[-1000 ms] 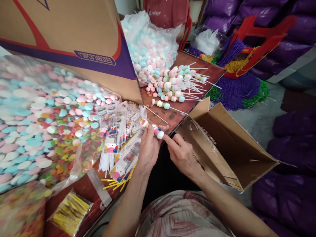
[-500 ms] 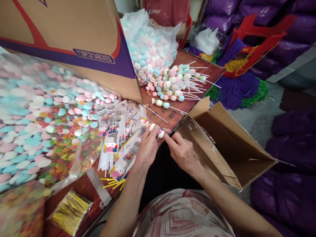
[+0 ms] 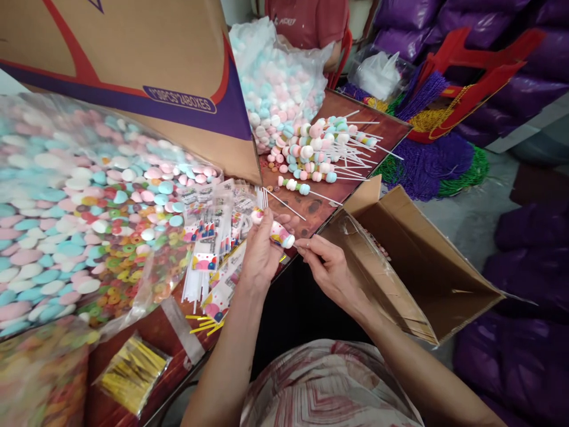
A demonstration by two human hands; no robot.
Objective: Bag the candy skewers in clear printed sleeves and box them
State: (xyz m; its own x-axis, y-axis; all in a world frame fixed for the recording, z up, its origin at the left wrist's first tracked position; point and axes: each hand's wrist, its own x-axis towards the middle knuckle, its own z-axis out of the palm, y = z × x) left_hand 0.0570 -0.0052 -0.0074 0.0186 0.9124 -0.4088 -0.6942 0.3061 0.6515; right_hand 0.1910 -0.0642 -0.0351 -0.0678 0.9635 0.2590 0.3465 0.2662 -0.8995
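Observation:
My left hand (image 3: 261, 252) is wrapped around a candy skewer (image 3: 283, 235) in a clear printed sleeve, its thumb lying across the upper part. White, pink and yellow show through the film. At the skewer's lower end, the fingertips of my right hand (image 3: 329, 265) pinch together on what looks like its thin stick; the grip is partly hidden. A yellow twist tie (image 3: 283, 258) pokes out beneath the left hand. Printed sleeves (image 3: 222, 290) and white sticks (image 3: 194, 286) lie left of my hands. Finished-looking marshmallow skewers (image 3: 316, 148) are piled beyond them.
Loose marshmallows (image 3: 57, 255) and gummy rings (image 3: 120, 267) spread over the left side. A large carton (image 3: 178, 71) stands behind. An open cardboard box (image 3: 418, 261) sits to the right. A pack of yellow ties (image 3: 133, 375) lies front left. Another person's red shirt (image 3: 306, 26) shows across.
My right fingertips have drawn slightly away from the skewer's candy end. The left thumb now lies higher along the sleeve, and the yellow twist tie has come into sight. The view has shifted slightly.

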